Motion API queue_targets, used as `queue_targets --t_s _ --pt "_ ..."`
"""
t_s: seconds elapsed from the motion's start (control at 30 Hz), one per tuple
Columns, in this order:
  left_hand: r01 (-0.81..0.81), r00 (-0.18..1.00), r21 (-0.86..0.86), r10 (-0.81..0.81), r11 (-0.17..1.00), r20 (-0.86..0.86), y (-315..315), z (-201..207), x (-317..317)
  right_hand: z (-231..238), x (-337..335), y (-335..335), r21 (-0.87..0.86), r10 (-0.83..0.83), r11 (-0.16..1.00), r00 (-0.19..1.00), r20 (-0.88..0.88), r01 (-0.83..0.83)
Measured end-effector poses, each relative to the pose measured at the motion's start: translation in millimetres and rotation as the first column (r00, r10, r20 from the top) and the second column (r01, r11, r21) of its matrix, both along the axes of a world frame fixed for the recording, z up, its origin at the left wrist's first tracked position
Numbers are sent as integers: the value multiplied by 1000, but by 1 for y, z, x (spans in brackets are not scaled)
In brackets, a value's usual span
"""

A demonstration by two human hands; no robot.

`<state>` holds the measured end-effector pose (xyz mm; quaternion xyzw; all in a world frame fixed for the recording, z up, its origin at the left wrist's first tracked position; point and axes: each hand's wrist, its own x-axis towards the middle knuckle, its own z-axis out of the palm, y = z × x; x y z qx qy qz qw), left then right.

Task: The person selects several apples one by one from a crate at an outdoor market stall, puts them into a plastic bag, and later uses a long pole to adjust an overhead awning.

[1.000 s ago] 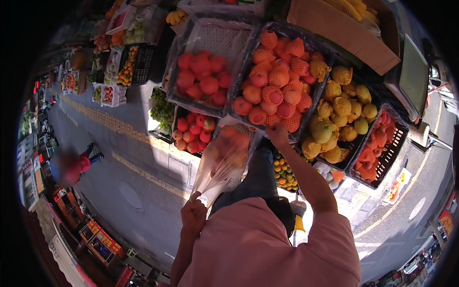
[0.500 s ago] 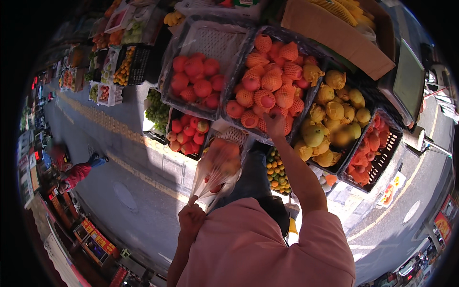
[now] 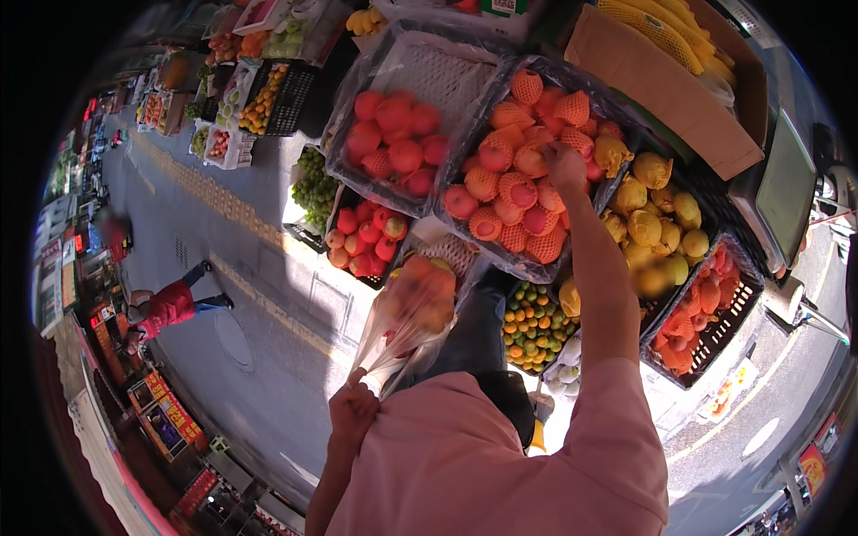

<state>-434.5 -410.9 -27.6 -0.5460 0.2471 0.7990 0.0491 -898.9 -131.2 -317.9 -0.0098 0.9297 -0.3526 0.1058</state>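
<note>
My left hand (image 3: 354, 408) is closed round the gathered neck of a clear plastic bag (image 3: 391, 332). Round orange-red fruit shows through the bag's film. Over the middle crate (image 3: 444, 189), my right hand (image 3: 565, 167) reaches down among red, apple-like fruits (image 3: 517, 191) in orange foam nets. Its fingers are curled, with the tips against a round reddish fruit (image 3: 531, 161). Whether they grip that fruit is hidden from this angle.
To the left, another crate (image 3: 347, 171) holds larger red fruits. Yellow wrapped fruits (image 3: 645, 226) fill the crate at right, with a basket of red netted fruit (image 3: 706, 304) beyond. A cardboard box (image 3: 666, 112) stands behind. A person in red (image 3: 172, 308) is on the road.
My right hand has moved farther back and right within the netted fruit. My left hand still grips the bag. The view has shifted slightly, and the person in red appears farther right.
</note>
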Motion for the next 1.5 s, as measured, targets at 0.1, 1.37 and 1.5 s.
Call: queue_targets --t_s 0.1,1.37,1.5 --pt "2 1000 -18 -2 1000 8 3 3 -1 -12 -9 11 -25 -37 999 998 -48 36" --pt "-11 1000 58 11 998 -3 9 4 -17 33 28 -60 389 -29 921 995 95 -10" --pt "32 999 55 -31 998 -28 5 1 -16 32 27 -47 361 -15 933 998 60 -8"
